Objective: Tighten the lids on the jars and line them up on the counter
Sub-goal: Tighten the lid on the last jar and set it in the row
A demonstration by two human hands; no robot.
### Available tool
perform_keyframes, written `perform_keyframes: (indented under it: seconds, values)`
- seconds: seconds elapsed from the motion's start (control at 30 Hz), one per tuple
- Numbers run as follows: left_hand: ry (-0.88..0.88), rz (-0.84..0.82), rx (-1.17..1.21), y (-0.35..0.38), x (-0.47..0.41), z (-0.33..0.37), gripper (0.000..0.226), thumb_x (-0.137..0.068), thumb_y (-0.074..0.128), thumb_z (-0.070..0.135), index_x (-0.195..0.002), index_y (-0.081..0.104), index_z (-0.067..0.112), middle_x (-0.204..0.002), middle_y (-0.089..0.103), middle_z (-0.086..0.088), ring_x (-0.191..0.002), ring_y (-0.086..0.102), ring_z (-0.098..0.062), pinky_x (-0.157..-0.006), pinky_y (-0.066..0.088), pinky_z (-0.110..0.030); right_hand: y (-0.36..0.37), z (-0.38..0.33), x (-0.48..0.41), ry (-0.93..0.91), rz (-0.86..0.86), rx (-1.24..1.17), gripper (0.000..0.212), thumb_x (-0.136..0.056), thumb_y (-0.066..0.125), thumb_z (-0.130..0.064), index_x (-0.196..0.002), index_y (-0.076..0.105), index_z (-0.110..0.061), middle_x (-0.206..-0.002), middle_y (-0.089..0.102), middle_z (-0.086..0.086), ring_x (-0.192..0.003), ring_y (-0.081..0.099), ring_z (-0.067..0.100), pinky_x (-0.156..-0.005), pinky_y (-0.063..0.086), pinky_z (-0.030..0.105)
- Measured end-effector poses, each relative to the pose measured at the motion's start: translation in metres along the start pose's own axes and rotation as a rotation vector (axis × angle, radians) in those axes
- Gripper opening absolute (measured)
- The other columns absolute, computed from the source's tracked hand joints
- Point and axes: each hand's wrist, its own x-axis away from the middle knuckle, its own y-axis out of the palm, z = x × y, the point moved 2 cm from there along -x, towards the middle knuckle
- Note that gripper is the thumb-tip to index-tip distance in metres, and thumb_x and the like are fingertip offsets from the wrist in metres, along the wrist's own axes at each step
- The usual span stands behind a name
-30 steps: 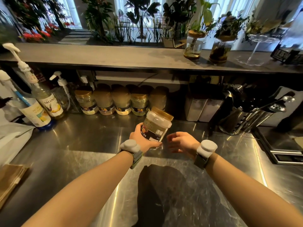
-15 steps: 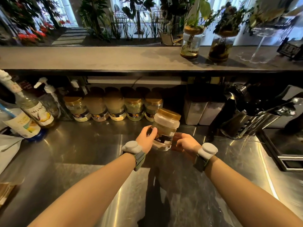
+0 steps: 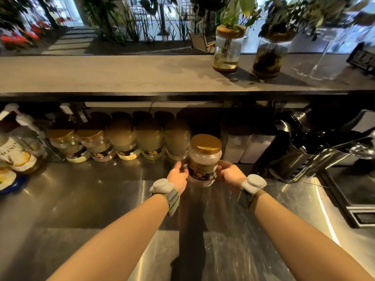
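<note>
The left hand [image 3: 178,176] and right hand [image 3: 231,175] clamp the gold-lidded jar [image 3: 204,161] from both sides, apparently to seat it upright on the counter [image 3: 101,189], ending the row of jars [image 3: 121,142].

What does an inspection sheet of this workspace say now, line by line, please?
Surface: steel counter, shiny, scratched.
Job's things: row of five jars lined under the shelf; gold-lidded jar upright at the row's right end, lid on.
Clutter: syrup bottles at left; utensil holder, white canisters at right.
Grippers: left hand and right hand grip the jar's sides.
Cables: thin cable under the shelf.
Surroundings: upper shelf with two plant jars; greenery behind.
</note>
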Motion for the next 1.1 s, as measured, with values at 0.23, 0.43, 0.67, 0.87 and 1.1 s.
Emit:
perform_keyframes:
  seconds: [0.23, 0.43, 0.67, 0.87, 1.1]
  values:
    - [-0.091, -0.001, 0.161, 0.015, -0.018, 0.002, 0.057, -0.100, 0.036, 0.002, -0.151, 0.012, 0.010, -0.152, 0.025, -0.020, -0.136, 0.037, -0.040, -0.112, 0.035, -0.044, -0.003, 0.009, -0.028, 0.051, -0.017, -0.168, 0.054, -0.087, 0.041, 0.020, -0.137, 0.044, 0.001, -0.095, 0.053, 0.013, -0.074, 0.058, 0.013, -0.063, 0.050, 0.018]
    - [-0.148, 0.044, 0.305, 0.024, -0.036, 0.001, 0.058, -0.099, 0.038, 0.000, -0.150, 0.018, 0.017, -0.154, 0.022, -0.015, -0.137, 0.037, -0.032, -0.109, 0.037, -0.040, -0.001, 0.010, -0.042, 0.100, 0.031, -0.171, 0.064, -0.082, 0.041, 0.019, -0.139, 0.046, -0.011, -0.119, 0.062, 0.010, -0.113, 0.056, 0.027, -0.093, 0.047, 0.035]
    - [-0.163, 0.050, 0.412, 0.030, -0.042, -0.001, 0.051, -0.098, 0.036, -0.004, -0.145, 0.025, 0.011, -0.149, 0.028, -0.017, -0.136, 0.035, -0.033, -0.111, 0.035, -0.041, -0.001, 0.016, -0.048, 0.089, 0.061, -0.162, 0.066, -0.082, 0.043, 0.016, -0.142, 0.044, -0.012, -0.125, 0.060, 0.015, -0.121, 0.053, 0.032, -0.108, 0.040, 0.047]
    - [-0.181, 0.031, 0.376, 0.027, -0.049, -0.011, 0.050, -0.094, 0.037, -0.011, -0.141, 0.033, 0.007, -0.144, 0.036, -0.021, -0.131, 0.042, -0.035, -0.108, 0.039, -0.044, -0.004, 0.023, -0.038, 0.111, 0.117, -0.314, 0.064, -0.080, 0.037, 0.024, -0.135, 0.049, -0.007, -0.120, 0.059, 0.014, -0.113, 0.055, 0.032, -0.096, 0.045, 0.042]
    - [-0.207, 0.018, 0.313, 0.030, -0.050, -0.032, 0.029, -0.094, 0.031, -0.014, -0.111, 0.043, 0.006, -0.083, 0.043, -0.011, -0.077, 0.048, -0.021, -0.071, 0.042, -0.030, 0.010, 0.055, -0.022, 0.160, 0.212, -0.207, 0.036, -0.085, 0.051, 0.011, -0.110, 0.053, -0.014, -0.105, 0.062, 0.011, -0.105, 0.056, 0.033, -0.095, 0.047, 0.048]
